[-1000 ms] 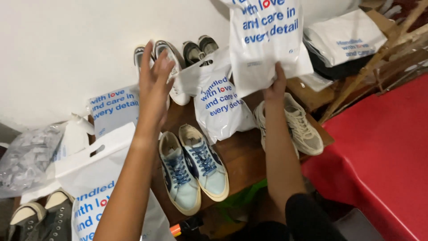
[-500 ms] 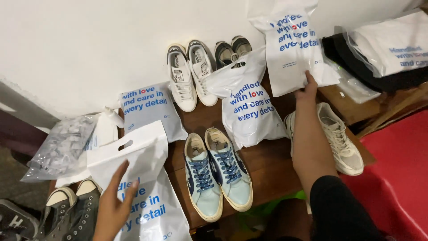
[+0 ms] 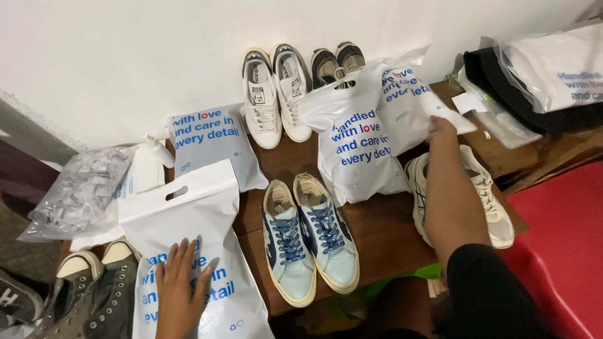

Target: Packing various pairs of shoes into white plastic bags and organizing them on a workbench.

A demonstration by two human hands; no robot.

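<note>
My left hand (image 3: 179, 285) lies flat, fingers spread, on a white plastic bag with blue print (image 3: 188, 207) at the lower left. My right hand (image 3: 440, 135) grips the lower edge of another white printed bag (image 3: 408, 94), setting it against a fuller white bag (image 3: 355, 144) in the middle. A pair of light blue sneakers (image 3: 311, 242) stands on the wooden table (image 3: 389, 226) between my arms. A beige sneaker (image 3: 487, 201) lies partly under my right forearm.
White sneakers (image 3: 273, 94) and dark shoes (image 3: 336, 59) stand against the white wall. A flat printed bag (image 3: 210, 144), a clear bag of small pieces (image 3: 78, 188) and grey high-tops (image 3: 94, 295) are at the left. Packed bags (image 3: 553, 75) and a red surface (image 3: 565, 251) are at the right.
My left hand came down from the white sneakers onto the lower-left bag. My right hand lowered the raised bag down beside the middle bag. The view tilted down.
</note>
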